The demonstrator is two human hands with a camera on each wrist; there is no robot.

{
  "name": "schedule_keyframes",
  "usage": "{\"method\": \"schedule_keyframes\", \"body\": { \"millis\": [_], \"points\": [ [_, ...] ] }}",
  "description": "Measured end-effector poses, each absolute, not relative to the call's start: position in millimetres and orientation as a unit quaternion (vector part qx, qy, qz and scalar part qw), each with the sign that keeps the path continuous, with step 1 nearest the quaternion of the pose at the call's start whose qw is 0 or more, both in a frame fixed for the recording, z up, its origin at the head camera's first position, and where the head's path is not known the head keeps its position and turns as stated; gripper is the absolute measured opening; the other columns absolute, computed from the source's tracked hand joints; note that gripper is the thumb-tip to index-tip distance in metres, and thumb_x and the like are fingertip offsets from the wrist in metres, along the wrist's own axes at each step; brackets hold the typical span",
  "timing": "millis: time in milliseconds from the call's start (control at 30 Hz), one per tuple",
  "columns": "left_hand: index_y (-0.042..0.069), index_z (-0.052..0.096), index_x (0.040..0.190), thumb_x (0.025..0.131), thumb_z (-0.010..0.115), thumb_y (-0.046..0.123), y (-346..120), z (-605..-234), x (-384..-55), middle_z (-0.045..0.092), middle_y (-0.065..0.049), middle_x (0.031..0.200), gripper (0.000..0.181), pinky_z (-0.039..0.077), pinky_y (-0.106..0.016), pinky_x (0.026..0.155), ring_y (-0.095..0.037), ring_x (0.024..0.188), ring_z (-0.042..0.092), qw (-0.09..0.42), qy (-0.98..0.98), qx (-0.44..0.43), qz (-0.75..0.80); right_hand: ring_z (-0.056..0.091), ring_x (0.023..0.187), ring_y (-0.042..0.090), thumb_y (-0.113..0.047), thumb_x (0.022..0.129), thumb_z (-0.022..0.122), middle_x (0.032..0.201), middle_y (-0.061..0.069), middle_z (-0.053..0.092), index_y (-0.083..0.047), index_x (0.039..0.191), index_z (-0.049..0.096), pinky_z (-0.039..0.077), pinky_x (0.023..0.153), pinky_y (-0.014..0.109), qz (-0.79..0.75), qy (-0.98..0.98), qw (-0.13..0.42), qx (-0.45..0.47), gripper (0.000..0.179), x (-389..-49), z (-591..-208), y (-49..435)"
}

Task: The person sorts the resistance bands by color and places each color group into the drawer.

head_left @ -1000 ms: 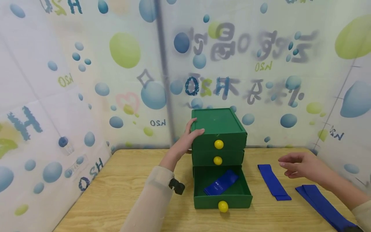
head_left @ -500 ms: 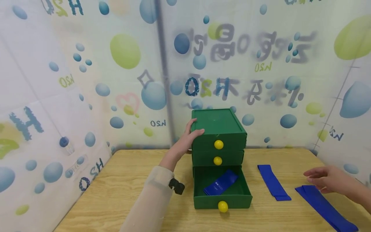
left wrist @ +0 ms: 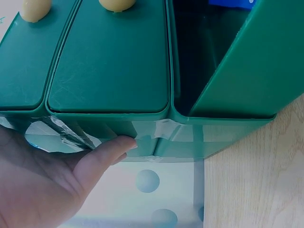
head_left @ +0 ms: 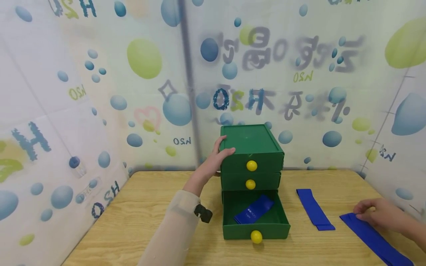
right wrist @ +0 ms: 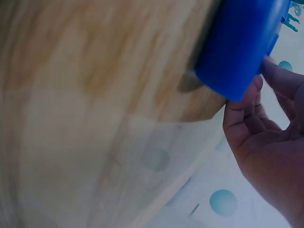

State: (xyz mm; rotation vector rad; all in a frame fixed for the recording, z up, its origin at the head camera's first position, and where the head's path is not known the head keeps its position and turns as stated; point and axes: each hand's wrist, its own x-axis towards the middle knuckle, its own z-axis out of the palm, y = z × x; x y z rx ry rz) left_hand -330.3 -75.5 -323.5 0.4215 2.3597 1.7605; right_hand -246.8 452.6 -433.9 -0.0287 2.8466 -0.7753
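Note:
A green drawer cabinet (head_left: 249, 137) with yellow ball knobs stands on the table, its bottom drawer (head_left: 239, 232) pulled out. Inside that drawer lies a blue resistance band (head_left: 255, 210) with white print. My left hand (head_left: 213, 159) rests against the cabinet's upper left side; in the left wrist view its thumb (left wrist: 107, 153) lies fairly straight along the taped side wall. At the far right, my right hand (head_left: 382, 215) pinches the far end of another folded blue resistance band (right wrist: 240, 50) between thumb and fingers. The rest of this band stretches toward the table's near right.
Between the cabinet and my right hand, a third folded blue band (head_left: 314, 209) lies on the wooden table (head_left: 159, 218). A patterned curtain (head_left: 149, 99) hangs close behind the table's back edge and along both sides.
My right hand has moved right and down from above the table onto the rightmost band and now pinches its end. My left hand and the cabinet have stayed in place.

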Motion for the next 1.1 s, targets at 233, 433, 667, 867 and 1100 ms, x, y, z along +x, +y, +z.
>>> {"method": "schedule_keyframes", "body": {
  "millis": [233,433,667,867,1100],
  "points": [
    [0.060,0.010,0.162,0.097,0.057,0.071,-75.6,-324.7,-330.8,0.008,-0.003,0.180,0.081,0.044,-0.079,0.109,-0.048,0.153,0.038,0.083,0.789,0.144,0.592,0.055,0.072,0.009,-0.013,0.098,0.074,0.100,0.001,0.071,-0.011,0.103,0.075,0.046,0.061,0.025,-0.250,0.965,0.068,-0.045,0.006,-246.1,-430.0,444.0],
    [0.060,0.010,0.162,0.097,0.057,0.071,-75.1,-326.2,-332.7,0.010,-0.004,0.180,0.081,0.044,-0.078,0.109,-0.047,0.153,0.038,0.084,0.789,0.146,0.590,0.053,0.070,0.005,-0.015,0.099,0.073,0.104,0.003,0.073,-0.010,0.105,0.075,0.048,0.061,0.025,-0.263,0.959,0.074,-0.072,0.008,-245.9,-430.9,441.3],
    [0.061,0.010,0.161,0.097,0.057,0.071,-75.0,-326.0,-331.9,0.011,-0.004,0.180,0.080,0.043,-0.079,0.110,-0.047,0.154,0.038,0.084,0.789,0.147,0.591,0.054,0.076,0.003,-0.009,0.100,0.070,0.107,0.004,0.072,-0.003,0.112,0.075,0.049,0.064,0.024,-0.277,0.953,0.093,-0.083,0.015,-248.8,-433.3,442.8],
    [0.060,0.010,0.161,0.097,0.057,0.071,-75.8,-325.8,-332.2,0.010,-0.004,0.180,0.080,0.043,-0.079,0.110,-0.047,0.154,0.037,0.082,0.790,0.145,0.590,0.053,0.070,0.005,-0.009,0.102,0.067,0.099,0.001,0.068,-0.003,0.107,0.073,0.046,0.060,0.024,-0.281,0.946,0.109,-0.115,0.010,-252.8,-432.2,442.9],
    [0.061,0.011,0.161,0.098,0.056,0.071,-75.7,-326.8,-332.8,0.009,-0.003,0.180,0.078,0.042,-0.080,0.110,-0.047,0.155,0.037,0.084,0.789,0.145,0.591,0.054,0.065,0.008,-0.008,0.105,0.061,0.098,0.005,0.064,-0.001,0.109,0.069,0.048,0.055,0.024,-0.323,0.933,0.109,-0.112,0.012,-259.4,-425.7,441.3]
  ]
}}
